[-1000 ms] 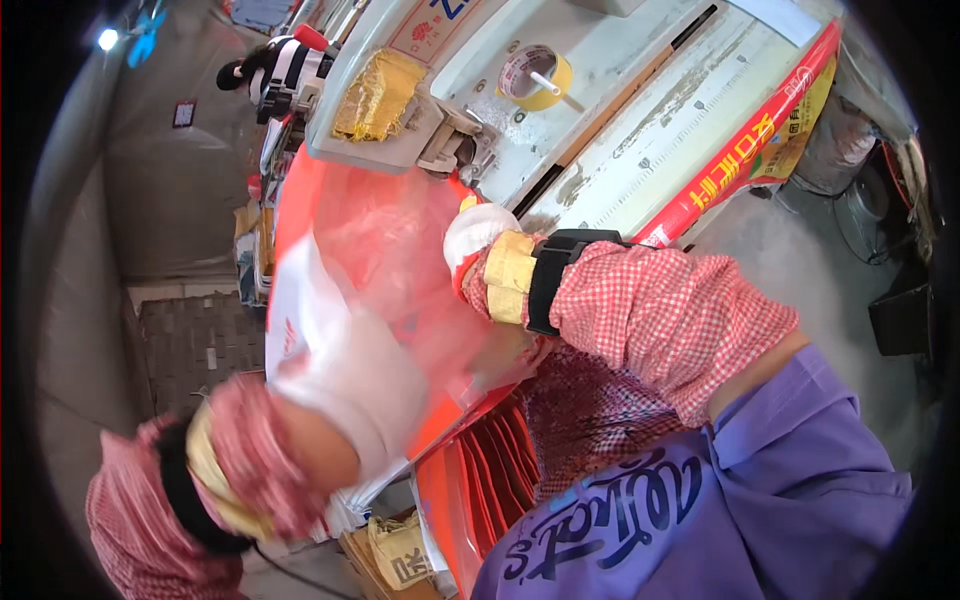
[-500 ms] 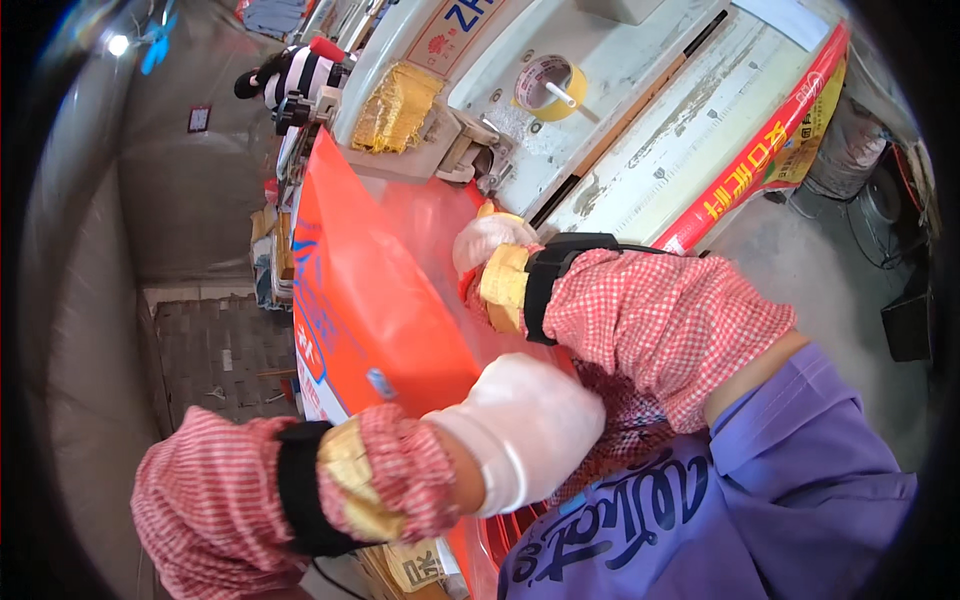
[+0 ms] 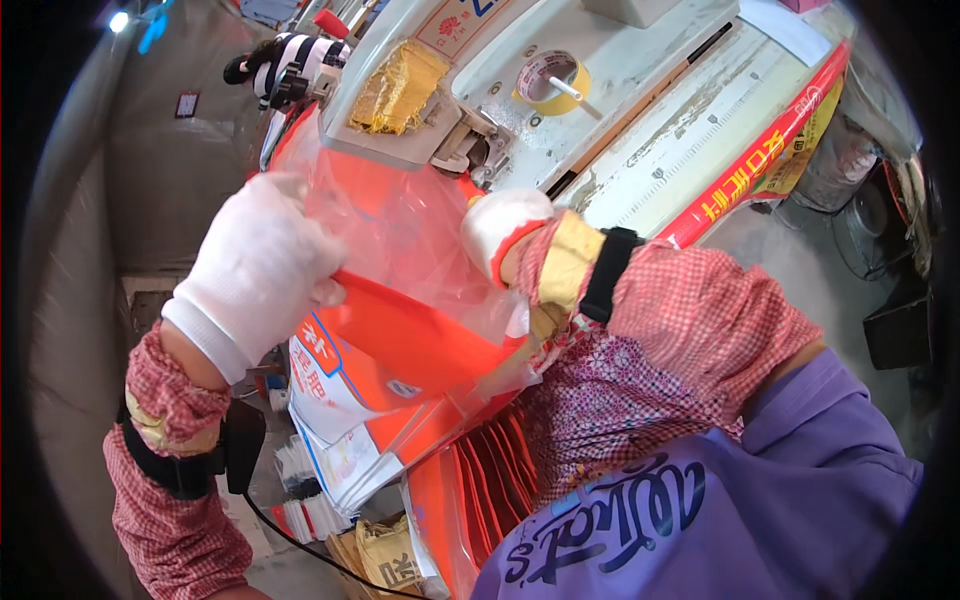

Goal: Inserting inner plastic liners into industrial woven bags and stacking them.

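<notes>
My left hand (image 3: 250,270), in a white knit glove, is closed at the upper edge of an orange printed plastic bag (image 3: 430,345). Its fingers are slightly blurred. A clear plastic liner (image 3: 420,230) bulges from the bag's mouth toward the sewing machine (image 3: 400,60). My right hand (image 3: 507,228), in a white glove with a red-edged cuff, lies at the liner's right side, close to the machine's needle area (image 3: 470,145); its fingers are hidden. A stack of orange bags (image 3: 490,480) sits below, against my purple clothing.
A yellow tape roll (image 3: 552,82) with a white stick lies on the machine bed. Worn yellow woven cloth (image 3: 400,85) hangs on the machine head. A red-and-yellow printed sack (image 3: 760,150) borders the table's right edge. A black cable (image 3: 300,545) trails from my left wrist strap.
My left hand has moved up and left from the bag's near side to its far-left edge. The bag's mouth has been folded down, exposing more clear liner. My right hand has shifted slightly.
</notes>
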`<state>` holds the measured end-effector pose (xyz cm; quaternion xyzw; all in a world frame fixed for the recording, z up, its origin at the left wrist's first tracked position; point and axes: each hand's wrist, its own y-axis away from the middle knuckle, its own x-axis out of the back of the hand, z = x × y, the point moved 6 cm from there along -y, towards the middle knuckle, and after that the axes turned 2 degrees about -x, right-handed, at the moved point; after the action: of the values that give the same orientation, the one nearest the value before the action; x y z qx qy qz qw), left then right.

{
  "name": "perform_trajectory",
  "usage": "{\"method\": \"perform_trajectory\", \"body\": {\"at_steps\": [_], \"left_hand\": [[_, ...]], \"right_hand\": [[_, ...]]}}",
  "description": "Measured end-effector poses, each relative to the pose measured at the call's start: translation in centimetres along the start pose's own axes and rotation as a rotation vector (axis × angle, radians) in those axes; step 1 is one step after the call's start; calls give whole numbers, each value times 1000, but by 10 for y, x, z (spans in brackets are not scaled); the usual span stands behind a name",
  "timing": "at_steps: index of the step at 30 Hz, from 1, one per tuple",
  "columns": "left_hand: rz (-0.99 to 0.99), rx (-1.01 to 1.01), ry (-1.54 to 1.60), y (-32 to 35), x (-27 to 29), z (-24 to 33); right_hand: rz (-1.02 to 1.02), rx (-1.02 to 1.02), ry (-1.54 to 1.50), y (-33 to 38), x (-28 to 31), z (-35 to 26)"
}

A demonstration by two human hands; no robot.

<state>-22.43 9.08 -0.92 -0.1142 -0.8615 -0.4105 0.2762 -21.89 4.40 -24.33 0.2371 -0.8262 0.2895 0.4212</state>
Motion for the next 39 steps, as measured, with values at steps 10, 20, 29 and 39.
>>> {"method": "perform_trajectory", "body": {"at_steps": [10, 20, 29, 39], "left_hand": [[-102, -91, 1776, -45, -51, 92], [-527, -872, 477, -14, -180, 141], [-795, 95, 358, -27, -200, 101], [-239, -360, 963, -3, -50, 109]], "right_hand": [[-337, -220, -223, 36, 48, -7], [-279, -254, -167, 43, 35, -9], [-275, -254, -113, 48, 30, -19], [-283, -557, -176, 69, 9, -24]]}}
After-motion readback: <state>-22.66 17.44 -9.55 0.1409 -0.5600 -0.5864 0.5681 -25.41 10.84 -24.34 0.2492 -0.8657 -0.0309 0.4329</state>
